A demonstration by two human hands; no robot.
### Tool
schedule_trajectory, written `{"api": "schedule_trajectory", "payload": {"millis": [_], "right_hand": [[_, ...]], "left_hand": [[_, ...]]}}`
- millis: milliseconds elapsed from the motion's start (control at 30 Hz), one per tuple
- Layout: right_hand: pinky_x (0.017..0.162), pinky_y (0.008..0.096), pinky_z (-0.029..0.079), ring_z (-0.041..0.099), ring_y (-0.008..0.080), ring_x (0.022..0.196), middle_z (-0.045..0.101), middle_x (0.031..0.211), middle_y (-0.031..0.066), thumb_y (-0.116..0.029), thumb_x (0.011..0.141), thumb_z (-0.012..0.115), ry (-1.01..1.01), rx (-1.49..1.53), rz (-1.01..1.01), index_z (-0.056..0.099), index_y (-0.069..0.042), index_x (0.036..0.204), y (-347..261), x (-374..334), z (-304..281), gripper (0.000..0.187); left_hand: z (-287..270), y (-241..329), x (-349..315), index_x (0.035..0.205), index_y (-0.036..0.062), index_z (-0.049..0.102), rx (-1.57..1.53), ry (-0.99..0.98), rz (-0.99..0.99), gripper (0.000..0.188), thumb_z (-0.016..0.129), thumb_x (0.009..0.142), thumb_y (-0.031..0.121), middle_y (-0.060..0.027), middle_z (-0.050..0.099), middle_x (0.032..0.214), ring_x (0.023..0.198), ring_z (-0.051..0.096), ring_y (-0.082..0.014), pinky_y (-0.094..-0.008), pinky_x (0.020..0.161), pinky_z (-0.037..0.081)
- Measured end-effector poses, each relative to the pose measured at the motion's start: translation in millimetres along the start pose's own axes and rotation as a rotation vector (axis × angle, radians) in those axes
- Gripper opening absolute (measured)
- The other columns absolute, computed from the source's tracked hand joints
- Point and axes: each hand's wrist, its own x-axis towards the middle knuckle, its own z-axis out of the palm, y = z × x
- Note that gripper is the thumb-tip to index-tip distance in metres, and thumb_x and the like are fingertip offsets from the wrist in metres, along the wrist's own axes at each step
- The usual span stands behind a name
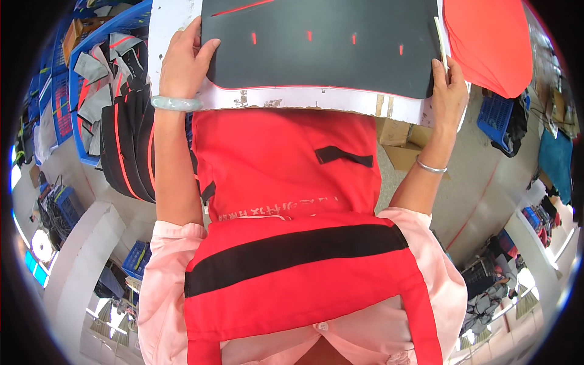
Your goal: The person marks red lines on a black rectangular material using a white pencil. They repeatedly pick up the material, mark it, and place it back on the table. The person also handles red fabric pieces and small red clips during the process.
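A dark grey-black template panel (328, 64) lies on a white board (304, 98). Red shows through several short slots and one long slit in it, and as a thin line along its lower edge. At the panel's left edge rests my left hand (184, 64), thumb spread from the fingers and lying on the dark surface; some fingertips are hidden. My right hand (449, 94) is at the right edge, its fingers closed around a slim white stick (440, 39) that lies along that edge. Whether the stick is a marker cannot be made out.
A stack of red sheets (490, 45) sits right of the panel. To the left, a blue crate (79, 121) holds grey, black and red cut pieces, with black red-striped pieces (125, 149) beside it. An open cardboard box (404, 152) stands below the board's edge.
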Motion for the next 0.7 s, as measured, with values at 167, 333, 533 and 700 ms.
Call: {"api": "schedule_trajectory", "payload": {"millis": [167, 333, 533, 700], "right_hand": [[0.067, 0.0295, 0.045, 0.055, 0.0157, 0.068, 0.062, 0.073, 0.0097, -0.026, 0.089, 0.064, -0.007, -0.077, -0.034, 0.065, -0.001, 0.113, -0.4, 2.4, -1.5, 0.034], [0.076, 0.0305, 0.048, 0.061, 0.0186, 0.083, 0.066, 0.095, 0.0141, -0.026, 0.091, 0.063, 0.044, -0.073, -0.089, 0.063, 0.001, 0.116, 13.5, 0.7, 4.9, 0.037], [0.078, 0.0312, 0.048, 0.061, 0.0193, 0.085, 0.065, 0.097, 0.0118, -0.025, 0.093, 0.061, 0.019, -0.07, -0.053, 0.063, 0.002, 0.116, 2.0, -2.4, 8.2, 0.035], [0.08, 0.0323, 0.048, 0.062, 0.0217, 0.088, 0.066, 0.099, 0.0137, -0.026, 0.093, 0.062, 0.027, -0.116, -0.085, 0.063, 0.001, 0.117, 11.3, 0.7, 7.8, 0.036]], "left_hand": [[4.5, -9.9, 4.3, 0.134, 0.0069, 0.053, 0.103, 0.064, 0.121, 0.054, 0.069, 0.086, 0.023, -0.0107, 0.055, 0.091, 0.079, 0.056, -0.0213, -0.0325, 0.073, 0.048], [5.9, -2.2, 4.3, 0.131, 0.0097, 0.054, 0.093, 0.06, 0.057, 0.05, 0.067, 0.084, 0.024, -0.0126, 0.057, 0.091, 0.082, 0.058, -0.0273, -0.0363, 0.077, 0.048], [-1.0, 2.9, 1.6, 0.129, 0.0113, 0.056, 0.077, -0.001, -0.038, 0.049, 0.067, 0.084, 0.027, -0.0108, 0.057, 0.093, 0.085, 0.06, -0.0262, -0.0377, 0.079, 0.048], [2.4, 0.2, 3.1, 0.129, 0.0088, 0.056, 0.072, 0.003, -0.037, 0.05, 0.068, 0.084, 0.028, -0.0127, 0.057, 0.092, 0.088, 0.059, -0.0289, -0.039, 0.079, 0.047]]}}
